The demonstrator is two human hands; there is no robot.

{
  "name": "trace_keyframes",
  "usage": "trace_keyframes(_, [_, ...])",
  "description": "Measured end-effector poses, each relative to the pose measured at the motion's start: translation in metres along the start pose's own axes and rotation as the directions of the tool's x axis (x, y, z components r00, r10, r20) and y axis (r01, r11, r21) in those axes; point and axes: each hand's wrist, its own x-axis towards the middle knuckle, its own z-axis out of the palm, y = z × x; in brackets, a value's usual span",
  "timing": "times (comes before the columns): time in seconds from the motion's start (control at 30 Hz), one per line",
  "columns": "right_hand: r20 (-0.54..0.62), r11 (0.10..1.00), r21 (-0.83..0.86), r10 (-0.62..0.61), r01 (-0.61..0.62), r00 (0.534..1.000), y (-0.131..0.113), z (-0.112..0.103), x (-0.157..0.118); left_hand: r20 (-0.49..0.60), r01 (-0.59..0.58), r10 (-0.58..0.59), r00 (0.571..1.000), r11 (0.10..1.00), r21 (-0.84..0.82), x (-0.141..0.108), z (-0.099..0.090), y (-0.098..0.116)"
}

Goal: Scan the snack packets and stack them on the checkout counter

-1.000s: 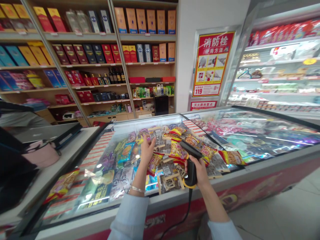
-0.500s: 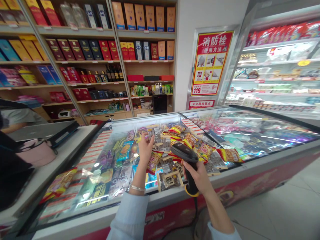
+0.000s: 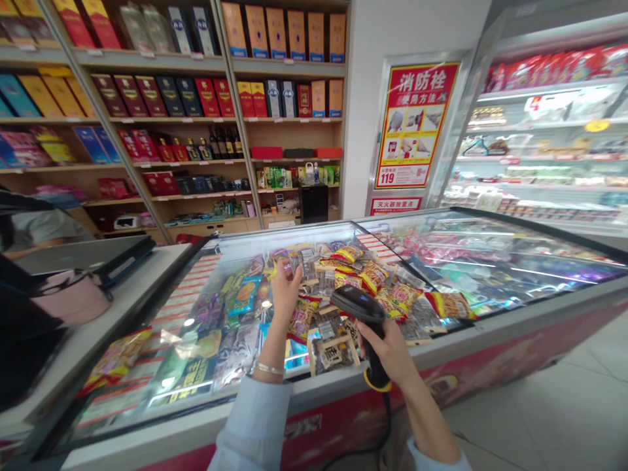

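My right hand [image 3: 387, 350] is wrapped round the handle of a black barcode scanner [image 3: 358, 304] with a yellow ring at its base and a cable hanging down. Its head points left, over packets of snacks on the freezer's glass top. My left hand [image 3: 286, 288] is raised at the back of the pile with fingers curled and thumb up; what lies between them, if anything, I cannot make out. A clear grey snack packet [image 3: 308, 261] is right beside the thumb. Below the left wrist lies a red-and-yellow snack packet [image 3: 303, 318], near clear packets with brown contents [image 3: 333, 353].
The chest freezer [image 3: 441, 353] runs across the front, its glass lids framed in black. Another red-and-yellow packet [image 3: 118, 360] lies at left. A counter [image 3: 161, 275] with a pink bag [image 3: 73, 297] adjoins it, and a person's arm [image 3: 44, 229] shows behind. Shelves of boxes [image 3: 169, 121] line the wall.
The scanner has shifted slightly left and tilted, its head now showing a bluish spot on top. My left hand stays in nearly the same place. The packets have not visibly moved.
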Motion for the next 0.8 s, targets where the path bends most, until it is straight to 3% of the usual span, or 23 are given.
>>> trace_keyframes(0.53, [-0.156,0.989,0.15,0.017,0.007,0.988,-0.003,-0.01,0.005,0.018,-0.033,0.032,0.999,0.998,0.059,0.004,0.003,-0.003])
trace_keyframes(0.8, [-0.195,0.976,0.212,0.004,0.038,0.981,-0.01,-0.015,0.012,0.018,-0.086,0.085,0.996,0.993,0.082,0.005,-0.009,0.023])
